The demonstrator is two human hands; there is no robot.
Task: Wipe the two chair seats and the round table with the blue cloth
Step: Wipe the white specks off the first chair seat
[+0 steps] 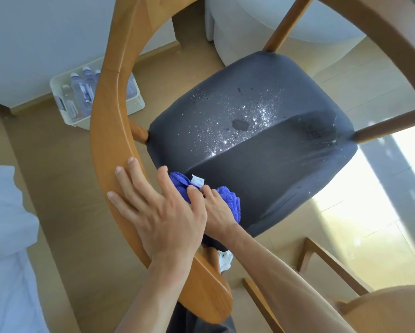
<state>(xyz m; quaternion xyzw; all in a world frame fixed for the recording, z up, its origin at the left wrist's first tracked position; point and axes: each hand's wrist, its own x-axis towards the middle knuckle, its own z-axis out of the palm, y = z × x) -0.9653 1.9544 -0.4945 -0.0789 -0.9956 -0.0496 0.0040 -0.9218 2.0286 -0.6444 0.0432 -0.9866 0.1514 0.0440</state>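
A wooden chair with a curved backrest point(110, 131) and a dark grey seat point(261, 150) fills the view. Glittering droplets and a few dark wet spots lie on the seat's middle. My left hand point(158, 212) rests flat on the backrest with straight fingers. My right hand point(213, 207) grips the bunched blue cloth point(228, 195), with its white tag showing, at the seat's near-left corner. The left hand partly hides the cloth. The round table's wooden edge point(389, 308) shows at the bottom right.
A white basket point(137, 102) of water bottles stands on the floor behind the backrest. White bedding point(4, 231) lies at the left. A white rounded furniture piece point(261, 27) stands beyond the chair. A wooden frame point(326, 265) sits beside the table.
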